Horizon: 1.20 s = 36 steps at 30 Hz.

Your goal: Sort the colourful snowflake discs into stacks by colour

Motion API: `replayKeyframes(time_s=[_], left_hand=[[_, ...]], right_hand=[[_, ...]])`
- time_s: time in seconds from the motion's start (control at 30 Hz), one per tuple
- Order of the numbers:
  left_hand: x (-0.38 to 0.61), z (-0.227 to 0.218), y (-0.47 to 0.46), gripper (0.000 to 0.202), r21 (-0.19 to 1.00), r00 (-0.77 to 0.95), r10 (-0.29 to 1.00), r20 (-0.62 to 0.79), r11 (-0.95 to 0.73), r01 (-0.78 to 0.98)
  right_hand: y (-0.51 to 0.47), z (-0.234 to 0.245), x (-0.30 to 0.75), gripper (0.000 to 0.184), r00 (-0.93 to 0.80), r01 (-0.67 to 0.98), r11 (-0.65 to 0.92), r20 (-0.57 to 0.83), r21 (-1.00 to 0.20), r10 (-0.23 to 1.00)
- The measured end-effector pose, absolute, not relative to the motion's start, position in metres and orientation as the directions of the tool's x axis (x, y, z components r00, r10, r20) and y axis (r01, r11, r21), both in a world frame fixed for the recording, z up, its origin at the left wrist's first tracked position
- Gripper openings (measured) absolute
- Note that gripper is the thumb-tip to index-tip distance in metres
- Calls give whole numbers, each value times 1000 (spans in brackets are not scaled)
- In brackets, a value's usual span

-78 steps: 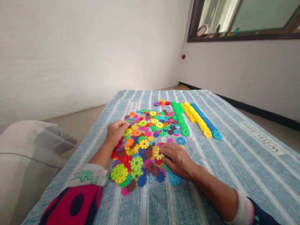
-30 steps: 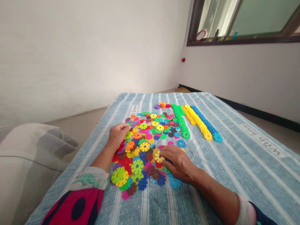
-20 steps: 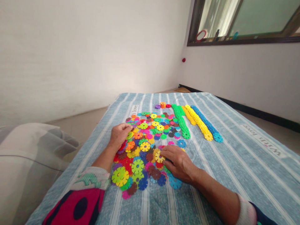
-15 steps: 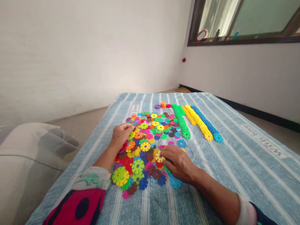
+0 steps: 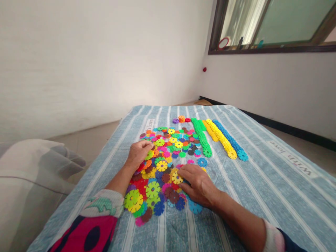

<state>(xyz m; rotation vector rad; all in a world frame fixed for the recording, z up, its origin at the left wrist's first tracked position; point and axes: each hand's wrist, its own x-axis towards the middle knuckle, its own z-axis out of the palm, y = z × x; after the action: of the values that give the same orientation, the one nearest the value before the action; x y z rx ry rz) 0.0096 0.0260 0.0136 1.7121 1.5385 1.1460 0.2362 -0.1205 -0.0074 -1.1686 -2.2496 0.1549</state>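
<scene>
Head view: the fingers of our right hand (image 5: 198,183) seem to pinch a yellow disc (image 5: 177,177) by its edge, at the right side of the mixed heap (image 5: 152,189); those of our left hand (image 5: 139,154) look pressed together over its left side, and we cannot tell whether they hold anything. A slack grip could drop the disc among its overlapping neighbours; a careless sweep could scatter them across the table (image 5: 262,185) or skew the green row (image 5: 201,136).

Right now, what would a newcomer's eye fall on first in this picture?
Probably the heap of colourful discs on the striped cloth, with the left hand and right hand at its edges. Next may come the green row, yellow row and blue row of discs, right of the heap's far part.
</scene>
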Motion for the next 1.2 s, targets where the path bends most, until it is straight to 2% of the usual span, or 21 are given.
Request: replayKeyframes(time_s=[0.17,0.5,0.63,0.73,0.9,1.07,1.2], left_hand=[[12,17,23,26,860,-31,976,215,-174,480],[12,19,21,28,885,-39,981,189,-153,440],[11,18,21,27,891,-38,981,192,-158,425],[11,17,21,25,904,-40,984,175,-145,402],[9,20,20,25,936,-53,985,166,-140,323],[5,21,21,24,953,-99,985,139,-106,284],[1,21,23,25,960,-119,985,128,-93,263]], right_hand=[[-121,-5,232,6,-457,752,596,428,-283,780],[-121,-9,232,16,-480,769,612,464,-186,745],[-121,-11,233,18,-474,756,626,499,-192,726],[-122,-11,233,18,-437,753,611,507,-244,743],[-122,-9,232,8,-323,716,559,511,-418,796],[-120,-6,234,16,-274,672,504,450,-542,850],[-116,-5,237,12,-144,567,389,377,-726,915]])
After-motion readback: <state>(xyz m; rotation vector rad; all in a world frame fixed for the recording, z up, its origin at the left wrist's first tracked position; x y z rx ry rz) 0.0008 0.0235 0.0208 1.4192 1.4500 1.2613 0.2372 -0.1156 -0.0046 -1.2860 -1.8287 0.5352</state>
